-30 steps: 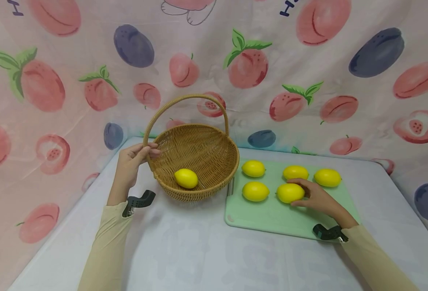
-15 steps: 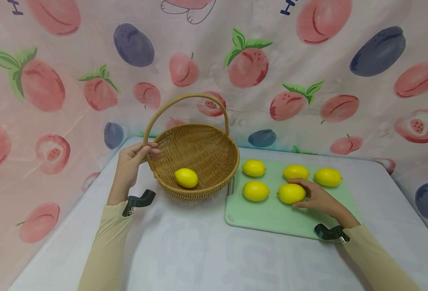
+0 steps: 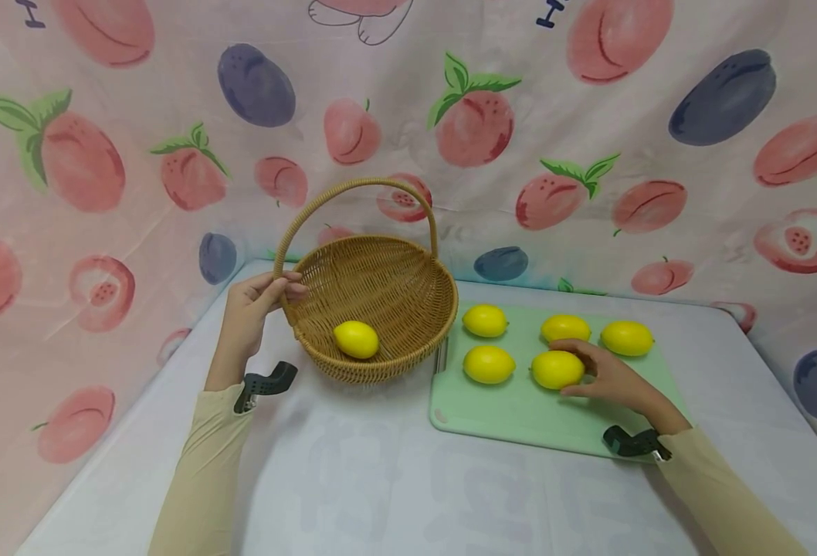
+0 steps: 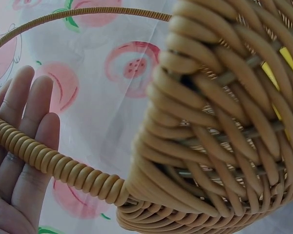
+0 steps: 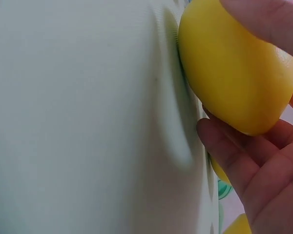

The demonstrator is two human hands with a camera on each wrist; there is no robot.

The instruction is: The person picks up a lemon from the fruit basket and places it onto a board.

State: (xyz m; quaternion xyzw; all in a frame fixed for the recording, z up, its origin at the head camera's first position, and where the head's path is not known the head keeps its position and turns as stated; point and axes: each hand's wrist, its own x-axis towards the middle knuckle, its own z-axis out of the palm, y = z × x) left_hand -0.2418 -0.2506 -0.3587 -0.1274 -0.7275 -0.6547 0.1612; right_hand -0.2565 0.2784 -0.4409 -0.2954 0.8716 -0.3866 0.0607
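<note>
My left hand (image 3: 250,307) holds the lower left end of the wicker basket's handle (image 3: 309,207), thumb in front and fingers behind. In the left wrist view several fingers (image 4: 24,112) lie fairly straight behind the wrapped cane. The basket (image 3: 374,286) tilts toward me with one lemon (image 3: 356,340) inside. On a pale green cutting board (image 3: 506,421), my right hand (image 3: 610,378) grips a lemon (image 3: 556,370) between thumb and fingers. The right wrist view shows this lemon (image 5: 234,68) close to the board's surface; I cannot tell whether it touches.
Behind the held lemon lies another lemon (image 3: 565,329), with one more (image 3: 627,338) to its right. Two lemons stand at the board's left side, a rear one (image 3: 485,320) and a front one (image 3: 489,364). White cloth (image 3: 353,463) covers the table; a fruit-print curtain (image 3: 394,77) hangs behind.
My right hand and the lemon it grips have shifted very slightly to the right. The left hand and basket look unchanged.
</note>
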